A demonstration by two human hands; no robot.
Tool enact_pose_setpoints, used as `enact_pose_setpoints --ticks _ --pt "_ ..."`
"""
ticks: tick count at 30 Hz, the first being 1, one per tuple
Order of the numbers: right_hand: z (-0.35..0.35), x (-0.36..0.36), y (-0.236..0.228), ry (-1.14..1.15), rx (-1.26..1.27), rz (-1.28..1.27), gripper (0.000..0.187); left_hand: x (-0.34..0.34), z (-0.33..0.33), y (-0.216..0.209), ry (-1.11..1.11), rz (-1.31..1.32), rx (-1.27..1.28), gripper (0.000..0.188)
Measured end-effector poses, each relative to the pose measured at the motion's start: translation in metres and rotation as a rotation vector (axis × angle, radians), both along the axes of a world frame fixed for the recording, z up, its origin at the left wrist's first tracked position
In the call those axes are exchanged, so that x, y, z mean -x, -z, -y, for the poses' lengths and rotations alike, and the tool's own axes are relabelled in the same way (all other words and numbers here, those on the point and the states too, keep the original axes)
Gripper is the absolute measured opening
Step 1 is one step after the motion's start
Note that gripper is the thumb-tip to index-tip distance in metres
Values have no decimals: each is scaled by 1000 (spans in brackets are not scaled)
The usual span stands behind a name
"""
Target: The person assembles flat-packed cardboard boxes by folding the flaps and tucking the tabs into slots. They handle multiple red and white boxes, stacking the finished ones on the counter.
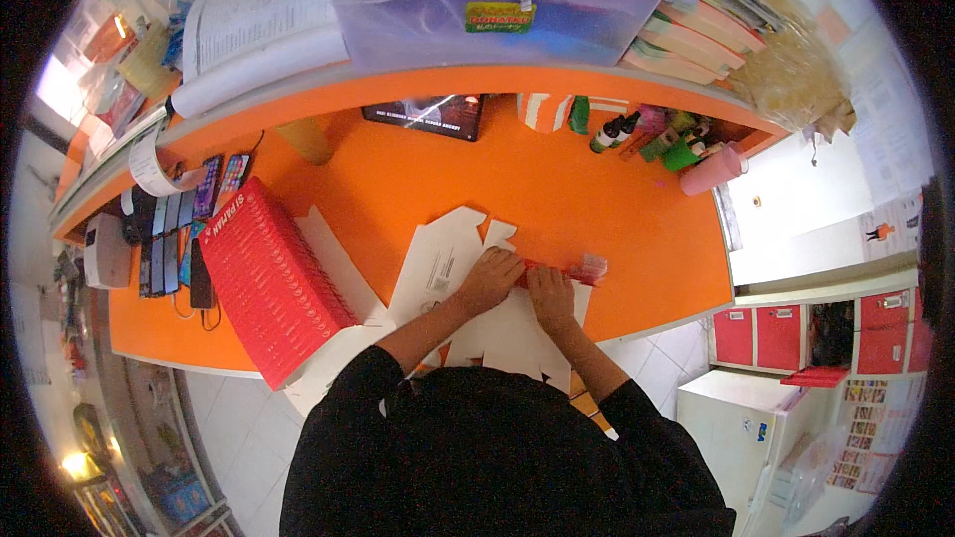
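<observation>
An unfolded cardboard box (438,261), white on this side with cut flaps and slots, lies at the front of the orange table. Along its far right edge shows a narrow red strip. My left hand (490,280) has its fingers curled onto the cardboard at the left end of that strip. Close beside it, my right hand (551,298) grips the same folded edge with bent fingers. A small clear piece with red on it (591,268) sticks out just right of my right hand. Both thumbs are mostly hidden.
A stack of red flat boxes (279,283) lies on the left of the orange table (637,209). Several phones (174,229) sit beyond it. Under the shelf stand a tablet (423,117), small bottles (612,131) and a pink cup (712,169). A purple bin (418,25) rests above.
</observation>
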State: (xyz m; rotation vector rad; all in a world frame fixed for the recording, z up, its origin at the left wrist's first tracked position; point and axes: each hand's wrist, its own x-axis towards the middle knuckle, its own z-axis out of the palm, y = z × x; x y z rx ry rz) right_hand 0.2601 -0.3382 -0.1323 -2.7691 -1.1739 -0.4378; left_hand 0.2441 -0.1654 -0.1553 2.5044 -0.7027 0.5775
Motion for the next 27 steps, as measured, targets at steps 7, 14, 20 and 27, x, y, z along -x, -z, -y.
enact_pose_setpoints --ticks 7,14,20,27 --pt "13 -49 -36 -46 -55 -157 20 -67 -46 -45 73 -484 -144 64" --pt "6 -48 -63 7 -7 -292 17 -89 -41 -63 53 -513 -381 31" --pt "20 -33 -20 103 8 -135 17 5 -24 -18 -25 -293 -136 24" --pt "11 -53 -45 151 -2 -4 39 27 -26 -39 -167 -220 -246 57"
